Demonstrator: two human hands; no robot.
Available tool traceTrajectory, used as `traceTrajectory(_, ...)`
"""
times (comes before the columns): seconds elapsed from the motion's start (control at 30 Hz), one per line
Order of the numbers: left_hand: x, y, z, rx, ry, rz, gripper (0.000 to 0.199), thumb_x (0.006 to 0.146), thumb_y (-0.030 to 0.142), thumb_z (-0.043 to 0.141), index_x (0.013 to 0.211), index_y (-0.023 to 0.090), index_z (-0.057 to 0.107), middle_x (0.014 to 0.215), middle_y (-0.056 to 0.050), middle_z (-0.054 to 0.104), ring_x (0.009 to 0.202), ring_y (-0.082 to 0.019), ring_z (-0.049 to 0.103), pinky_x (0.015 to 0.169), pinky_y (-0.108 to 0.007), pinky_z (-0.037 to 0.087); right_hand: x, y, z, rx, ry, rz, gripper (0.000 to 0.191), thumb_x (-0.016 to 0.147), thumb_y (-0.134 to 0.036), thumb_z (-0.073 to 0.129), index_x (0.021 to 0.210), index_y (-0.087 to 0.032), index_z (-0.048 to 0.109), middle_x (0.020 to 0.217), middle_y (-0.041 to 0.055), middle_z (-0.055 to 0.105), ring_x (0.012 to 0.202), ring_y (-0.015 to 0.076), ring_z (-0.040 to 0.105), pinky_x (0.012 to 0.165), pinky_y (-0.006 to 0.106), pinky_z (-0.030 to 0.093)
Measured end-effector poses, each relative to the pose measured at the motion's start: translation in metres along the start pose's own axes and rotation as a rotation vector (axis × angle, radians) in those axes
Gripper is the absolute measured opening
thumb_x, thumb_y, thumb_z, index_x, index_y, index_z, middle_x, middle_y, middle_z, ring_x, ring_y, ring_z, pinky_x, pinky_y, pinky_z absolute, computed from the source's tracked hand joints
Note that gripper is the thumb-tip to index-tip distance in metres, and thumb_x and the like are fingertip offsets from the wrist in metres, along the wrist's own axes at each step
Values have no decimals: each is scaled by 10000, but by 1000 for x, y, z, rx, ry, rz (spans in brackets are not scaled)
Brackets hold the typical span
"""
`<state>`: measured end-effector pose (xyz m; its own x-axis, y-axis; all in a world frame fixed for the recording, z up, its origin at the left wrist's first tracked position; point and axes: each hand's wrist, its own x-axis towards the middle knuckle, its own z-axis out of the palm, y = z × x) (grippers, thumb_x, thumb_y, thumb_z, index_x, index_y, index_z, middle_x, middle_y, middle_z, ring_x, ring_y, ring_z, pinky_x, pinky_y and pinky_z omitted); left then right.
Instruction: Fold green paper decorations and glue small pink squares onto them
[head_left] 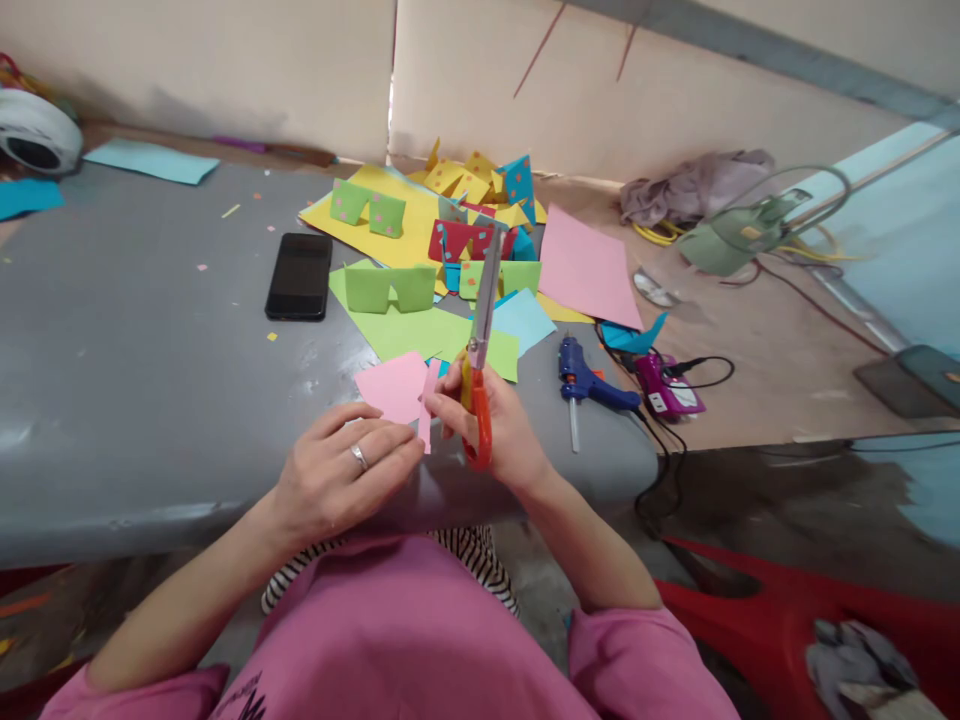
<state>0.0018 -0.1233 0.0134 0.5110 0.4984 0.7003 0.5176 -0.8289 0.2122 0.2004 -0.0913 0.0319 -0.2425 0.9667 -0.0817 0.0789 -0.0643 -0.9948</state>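
My right hand (495, 425) is closed round the orange-handled scissors (486, 300), whose blades point up and away from me. Its thumb and fingertips also pinch a narrow pink paper strip (426, 425). Close by on the left, my left hand (349, 470), with a ring on one finger, rests at the table's front edge, its fingers together and the fingertips at the strip's lower end. Behind the strip lies a larger pink paper piece (394, 388). Green paper glasses (390, 290) stand on a green sheet (420, 333) farther back.
A black phone (299, 277) lies at the left. Dotted paper glasses in green, red and yellow crowd a yellow sheet (319, 207) at the back. To the right are a pink sheet (586, 265), a blue glue gun (581, 378) and a purple power block (670, 388) with cables.
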Motion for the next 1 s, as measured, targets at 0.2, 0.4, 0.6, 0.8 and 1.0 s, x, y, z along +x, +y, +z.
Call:
traceTrajectory(0.2,13,10,-6,-312,97,-584,39,900,218,650,880,209,683,1074,-64,745,1020,-178,699,916,-306,541,-10,-3,-4,-47,-206,5,336,782,-374,775,848,-218,485,783,-42,549,650,95,497,612,245,419)
traceTrajectory(0.4,16,3,-4,-831,-41,-874,136,899,305,674,824,192,676,859,-20,735,855,-154,691,811,-275,541,-15,-7,-3,-160,-325,-58,192,820,-270,699,853,-218,517,800,-23,588,694,118,535,638,251,440)
traceTrajectory(0.6,13,3,3,-984,83,-989,154,851,293,736,915,196,635,882,2,697,798,-117,677,762,-244,547,-17,-10,-1,-205,-306,-57,156,838,-270,668,839,-216,521,772,-28,599,663,113,529,614,250,426)
traceTrajectory(0.8,16,5,4,-1041,187,-994,327,838,247,750,1120,221,586,850,22,692,797,-101,678,761,-217,557,-18,-8,5,-200,-208,-8,301,782,-374,783,860,-208,544,766,-42,586,676,112,544,638,261,438)
traceTrajectory(1.0,11,5,5,-1142,174,-1023,472,804,248,785,1213,228,551,885,16,686,808,-111,672,727,-217,572,-15,-3,8,-71,-178,-21,356,768,-390,797,824,-221,489,748,-57,524,646,97,480,600,254,413)
